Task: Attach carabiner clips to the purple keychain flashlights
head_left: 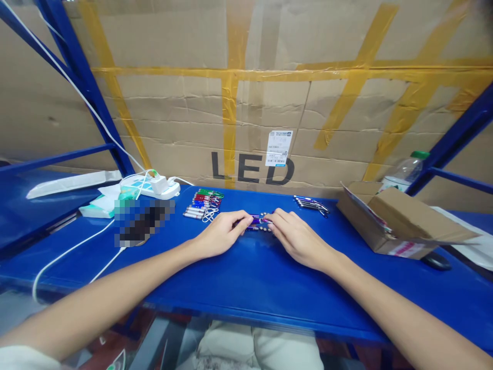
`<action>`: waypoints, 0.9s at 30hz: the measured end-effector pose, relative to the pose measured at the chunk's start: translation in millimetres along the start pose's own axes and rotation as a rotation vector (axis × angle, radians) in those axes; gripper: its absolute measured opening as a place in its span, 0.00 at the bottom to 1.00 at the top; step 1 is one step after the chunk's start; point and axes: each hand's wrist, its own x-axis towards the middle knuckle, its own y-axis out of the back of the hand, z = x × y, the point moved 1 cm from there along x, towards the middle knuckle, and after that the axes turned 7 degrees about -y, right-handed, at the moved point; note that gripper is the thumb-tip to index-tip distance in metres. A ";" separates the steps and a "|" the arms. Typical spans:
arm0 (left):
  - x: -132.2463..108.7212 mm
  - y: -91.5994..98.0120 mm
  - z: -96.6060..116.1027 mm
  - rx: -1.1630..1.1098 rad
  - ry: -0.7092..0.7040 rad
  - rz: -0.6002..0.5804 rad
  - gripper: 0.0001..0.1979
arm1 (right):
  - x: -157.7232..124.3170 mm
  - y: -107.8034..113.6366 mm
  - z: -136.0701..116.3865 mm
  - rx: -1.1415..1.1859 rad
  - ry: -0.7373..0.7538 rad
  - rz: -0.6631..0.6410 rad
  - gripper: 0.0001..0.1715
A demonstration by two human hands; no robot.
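The undersides of both hands are hidden, and the slim purple pen-like barrels (253, 228) between them, at the middle of the blue tabletop (262, 288), are partly covered by fingers. The thumb and forefinger of the left hand (221, 235) pinch one barrel at its left end. The right hand (296, 237) has its fingers bent together at the silvery right ends; its thumb is hidden, so I cannot tell whether it grips. A pixelated patch (144, 223) on the left masks a dark object, and the right side of the table runs out of view.

On the far side, a large corrugated cardboard sheet (185, 113) reads "LED" in bold black letters, crossed by glossy yellow-brown tape (230, 113). Its white shipping label (279, 148) carries print too small to read.

Far left of the hands lies a row of shiny tubes (200, 204) in green, red, blue and silver, with metal clips at their right ends. Dark slender pens (309, 204) lie far right of the hands. Farther right, an open cardboard box (404, 221) with raised flaps partly hides a clear plastic bottle (408, 167) with a green cap.
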 end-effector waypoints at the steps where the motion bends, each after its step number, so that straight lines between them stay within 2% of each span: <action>1: 0.2 0.0 -0.2 0.007 -0.010 -0.004 0.24 | 0.0 0.8 0.2 0.006 0.003 0.002 0.18; 9: 0.5 -1.0 -3.2 0.010 -0.013 -0.009 0.26 | -0.9 0.9 4.1 0.087 -0.006 0.053 0.16; 14: 0.2 -1.2 -1.2 -0.018 0.025 0.008 0.19 | 0.8 2.6 2.5 0.189 -0.061 0.104 0.10; 27: 0.3 -2.4 -1.8 0.002 -0.027 0.031 0.14 | -0.2 5.0 -1.3 0.224 -0.082 0.088 0.04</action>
